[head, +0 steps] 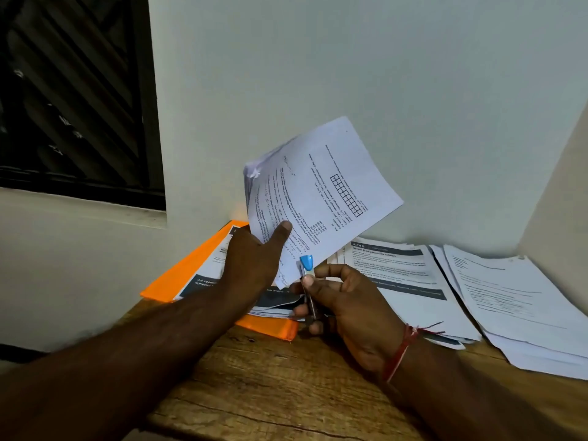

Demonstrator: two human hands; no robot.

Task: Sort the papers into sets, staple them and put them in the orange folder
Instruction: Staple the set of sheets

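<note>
My left hand (254, 259) holds a set of printed papers (321, 192) up above the table, thumb pressed on the front sheet. My right hand (346, 310) grips a small stapler (307, 275) with a blue tip, held at the lower corner of that set. The orange folder (187, 268) lies open on the table behind my left hand, with printed sheets (213, 265) lying in it.
Two piles of loose printed papers lie on the wooden table (270, 377) to the right: one with dark header bars (410, 281) and a plainer one (515, 300) near the right wall. A dark window (76, 97) is at upper left.
</note>
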